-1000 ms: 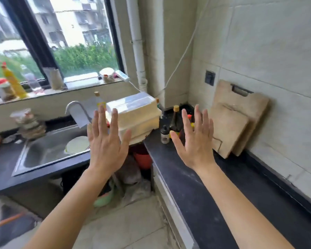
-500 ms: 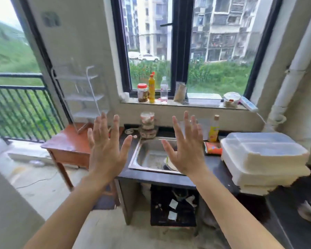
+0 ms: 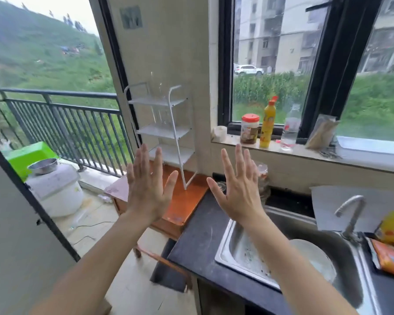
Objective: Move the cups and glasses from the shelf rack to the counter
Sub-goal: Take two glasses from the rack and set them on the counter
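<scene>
Black counter (image 3: 198,237) adjoins wooden table (image 3: 182,205), steel sink (image 3: 234,248).

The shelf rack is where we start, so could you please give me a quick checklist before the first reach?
1. Left hand free: ok, open and empty.
2. Right hand free: ok, open and empty.
3. Shelf rack in view: ok, standing on the wooden table.
4. Glasses located: ok, though faint; clear glasses on the upper tiers.
5. Landing spot on counter: ok, bare left of the sink.
6. Number of glasses: cannot tell.
</scene>
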`<state>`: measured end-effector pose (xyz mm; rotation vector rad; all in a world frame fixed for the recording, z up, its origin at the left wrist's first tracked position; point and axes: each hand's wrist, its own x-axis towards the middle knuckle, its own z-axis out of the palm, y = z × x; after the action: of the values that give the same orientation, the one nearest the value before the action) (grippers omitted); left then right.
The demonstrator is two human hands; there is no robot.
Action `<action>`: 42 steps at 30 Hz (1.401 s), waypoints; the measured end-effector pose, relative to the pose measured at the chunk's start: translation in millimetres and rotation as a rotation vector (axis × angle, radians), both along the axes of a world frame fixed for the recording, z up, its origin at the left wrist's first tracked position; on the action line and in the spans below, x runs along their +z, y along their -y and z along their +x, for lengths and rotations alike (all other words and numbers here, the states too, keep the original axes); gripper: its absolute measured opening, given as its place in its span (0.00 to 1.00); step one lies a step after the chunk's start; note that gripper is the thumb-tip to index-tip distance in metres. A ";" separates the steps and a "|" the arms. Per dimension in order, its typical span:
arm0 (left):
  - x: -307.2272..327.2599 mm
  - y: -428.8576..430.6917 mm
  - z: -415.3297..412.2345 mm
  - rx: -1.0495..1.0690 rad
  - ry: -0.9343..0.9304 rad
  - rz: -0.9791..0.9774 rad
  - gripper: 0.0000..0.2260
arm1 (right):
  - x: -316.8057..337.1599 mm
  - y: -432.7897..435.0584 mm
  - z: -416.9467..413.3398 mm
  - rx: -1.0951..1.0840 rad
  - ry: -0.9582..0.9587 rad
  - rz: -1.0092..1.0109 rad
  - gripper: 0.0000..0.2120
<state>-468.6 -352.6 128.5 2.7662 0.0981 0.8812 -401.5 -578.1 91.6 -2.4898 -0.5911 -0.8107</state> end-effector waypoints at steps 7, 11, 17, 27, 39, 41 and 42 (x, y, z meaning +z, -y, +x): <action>48.8 -57.1 133.6 0.036 0.080 -0.091 0.34 | 56.2 -64.3 148.6 0.070 0.013 0.040 0.39; 50.5 -98.0 183.4 0.046 0.102 -0.105 0.34 | 66.8 -108.9 202.8 0.109 0.036 0.021 0.38; 32.8 -162.2 262.5 0.003 0.117 -0.155 0.34 | 63.6 -167.4 260.6 0.074 0.064 0.010 0.38; 18.5 -299.9 430.5 -0.265 0.088 -0.136 0.32 | 72.1 -297.1 364.3 -0.139 0.257 0.123 0.32; -65.4 -345.9 503.2 -0.417 -0.175 -0.210 0.27 | -6.3 -380.5 418.4 -0.099 -0.040 0.126 0.13; -73.1 -346.6 508.4 -0.410 -0.207 -0.195 0.26 | -12.3 -384.8 436.2 -0.142 -0.237 0.175 0.17; -75.5 -347.4 511.3 -0.412 -0.209 -0.182 0.26 | -13.4 -387.2 445.5 -0.147 -0.307 0.197 0.19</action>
<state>42.6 -5.2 53.0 2.5605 -0.3276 0.4532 44.1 -190.9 78.3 -2.4273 -0.2124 -0.4945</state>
